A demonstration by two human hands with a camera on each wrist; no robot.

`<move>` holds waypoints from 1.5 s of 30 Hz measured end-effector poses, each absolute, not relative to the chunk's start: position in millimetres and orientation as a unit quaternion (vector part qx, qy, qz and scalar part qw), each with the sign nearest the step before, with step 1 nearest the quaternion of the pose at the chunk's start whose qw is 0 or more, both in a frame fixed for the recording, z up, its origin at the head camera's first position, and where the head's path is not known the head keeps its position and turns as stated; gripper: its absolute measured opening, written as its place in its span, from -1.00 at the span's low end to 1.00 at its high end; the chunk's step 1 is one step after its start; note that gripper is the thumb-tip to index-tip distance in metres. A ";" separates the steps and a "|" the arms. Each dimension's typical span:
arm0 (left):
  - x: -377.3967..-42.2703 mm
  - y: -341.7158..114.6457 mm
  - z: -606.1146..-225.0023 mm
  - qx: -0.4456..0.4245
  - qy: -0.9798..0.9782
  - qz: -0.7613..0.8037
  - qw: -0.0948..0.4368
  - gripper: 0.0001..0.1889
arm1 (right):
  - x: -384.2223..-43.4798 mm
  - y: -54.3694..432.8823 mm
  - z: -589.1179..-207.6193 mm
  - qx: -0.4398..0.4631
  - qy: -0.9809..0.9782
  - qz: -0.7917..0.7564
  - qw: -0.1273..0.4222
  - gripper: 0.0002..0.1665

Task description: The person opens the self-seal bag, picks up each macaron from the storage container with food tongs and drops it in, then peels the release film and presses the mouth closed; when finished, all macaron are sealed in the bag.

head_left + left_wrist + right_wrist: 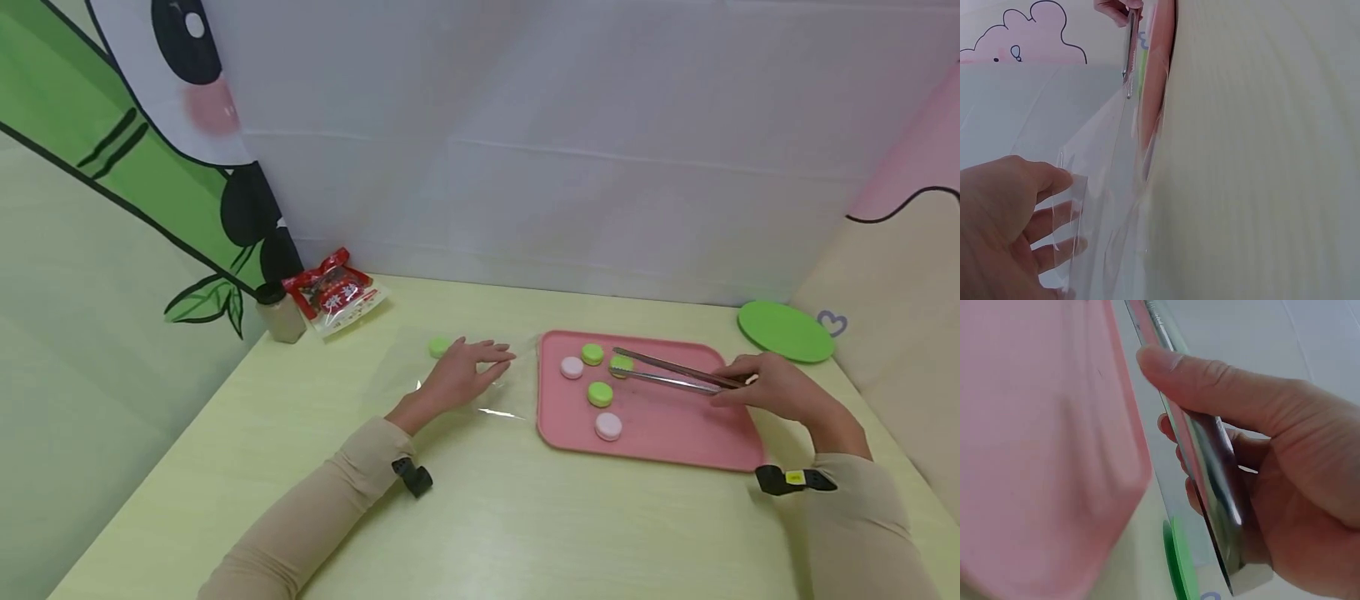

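Observation:
My right hand (776,387) holds metal tongs (1216,469) over the right part of a pink tray (675,433). The tong tips lie either side of a green macaron (621,365); whether they press on it I cannot tell. Two more green macarons (600,394) and two pale pink ones (608,427) sit on the tray's left half. Left of the tray, my left hand (465,371) has its fingers spread and nearly straight at the edge of a clear plastic bag (1110,206). Film overlaps the fingertips in the left wrist view. Beyond that hand lies another green macaron (438,346), apparently within the bag.
A red and white snack packet (337,293) leans at the back left beside a small dark-lidded jar (281,315). At the back right is a green round plate (786,332). A printed cloth (562,150) hangs behind the table.

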State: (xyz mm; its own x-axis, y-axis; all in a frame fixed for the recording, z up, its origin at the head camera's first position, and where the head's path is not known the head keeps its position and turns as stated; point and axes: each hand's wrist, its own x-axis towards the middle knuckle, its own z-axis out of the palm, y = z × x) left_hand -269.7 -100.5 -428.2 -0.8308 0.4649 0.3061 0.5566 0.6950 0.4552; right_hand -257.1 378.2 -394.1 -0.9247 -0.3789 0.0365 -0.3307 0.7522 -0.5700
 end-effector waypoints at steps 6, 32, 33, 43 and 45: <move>-269.9 -100.7 -426.8 -0.279 -0.917 -0.274 0.074 -0.68 | -254.4 392.6 -396.0 -0.182 0.941 -0.284 0.038 -0.51; -270.8 -102.5 -427.8 -0.289 -0.910 -0.288 0.072 -0.68 | -263.6 384.5 -406.8 -0.197 0.941 -0.277 0.010 -0.61; -270.6 -102.5 -427.4 -0.289 -0.910 -0.288 0.071 -0.68 | -263.5 384.6 -406.8 -0.196 0.940 -0.278 0.009 -0.61; -269.8 -102.2 -427.6 -0.283 -0.911 -0.292 0.066 -0.68 | -257.3 376.4 -399.1 -0.224 0.932 -0.283 -0.031 -0.75; -269.7 -102.2 -427.7 -0.283 -0.911 -0.293 0.065 -0.68 | -256.5 369.1 -395.4 -0.234 0.929 -0.285 -0.035 -0.76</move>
